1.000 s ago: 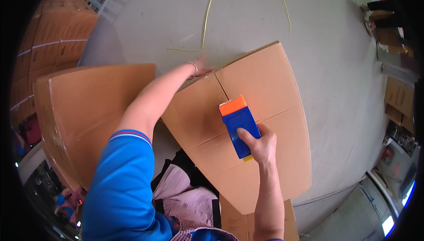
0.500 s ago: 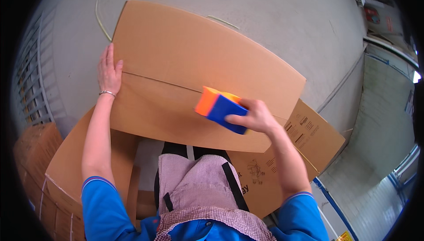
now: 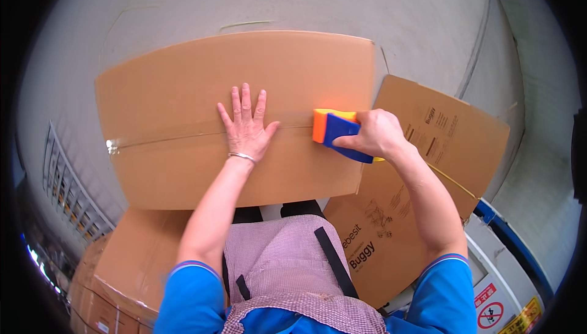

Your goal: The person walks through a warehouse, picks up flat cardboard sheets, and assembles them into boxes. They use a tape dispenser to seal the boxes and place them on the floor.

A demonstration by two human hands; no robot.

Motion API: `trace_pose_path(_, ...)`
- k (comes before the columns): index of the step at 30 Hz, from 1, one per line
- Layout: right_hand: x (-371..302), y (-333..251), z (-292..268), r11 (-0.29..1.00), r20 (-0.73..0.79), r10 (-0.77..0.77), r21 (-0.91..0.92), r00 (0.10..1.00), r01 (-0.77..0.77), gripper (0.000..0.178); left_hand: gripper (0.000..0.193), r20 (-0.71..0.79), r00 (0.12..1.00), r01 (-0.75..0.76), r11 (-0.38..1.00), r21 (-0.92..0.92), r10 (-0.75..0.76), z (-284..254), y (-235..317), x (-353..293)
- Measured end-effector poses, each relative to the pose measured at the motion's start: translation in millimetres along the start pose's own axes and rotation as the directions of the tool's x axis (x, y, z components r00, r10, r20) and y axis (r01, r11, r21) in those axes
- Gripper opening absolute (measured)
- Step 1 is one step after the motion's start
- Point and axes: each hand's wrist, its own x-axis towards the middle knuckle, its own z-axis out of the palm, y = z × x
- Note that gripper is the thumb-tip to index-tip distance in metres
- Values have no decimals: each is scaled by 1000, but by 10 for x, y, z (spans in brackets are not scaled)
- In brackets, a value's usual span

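A large brown cardboard box [image 3: 287, 65] lies before me, a seam running across its top. Spread flat on the seam near its middle is my left hand [image 3: 249, 132], fingers apart. My right hand [image 3: 379, 135] grips a blue and orange tape dispenser [image 3: 345, 135], which sits on the seam toward the box's right end. Along the seam to the left runs a shiny strip of clear tape [image 3: 140, 138], its left end glinting at the box edge. The roll inside the dispenser is mostly hidden.
A flattened printed carton [image 3: 452, 132] with a yellow strap leans at the right. More brown boxes [image 3: 137, 251] stand at lower left, near a grey metal rack [image 3: 70, 184]. A white panel with warning stickers [image 3: 489, 309] is at lower right. Pale strap pieces [image 3: 246, 24] lie on the floor.
My left hand has gone from the box's left edge to the middle of the seam. My right hand has brought the tape dispenser rightward along the seam. The view has turned.
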Motion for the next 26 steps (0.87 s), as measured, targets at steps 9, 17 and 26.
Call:
trace_pose_path(9, -134, 2198, -70, 979, -5, -26, 200, 1000, 27, 51, 78, -156, 986, -30, 993, 116, 49, 126, 60, 89)
trace_pose_path(17, 602, 1447, 1101, 993, -200, 76, 100, 977, -57, 46, 77, -136, 988, -45, 978, 204, 73, 79, 71, 50)
trace_pose_path(26, -403, 1945, 1471, 511, -167, 352, 858, 921, -39, 58, 80, -109, 987, 142, 958, 249, -118, 7, 163, 264)
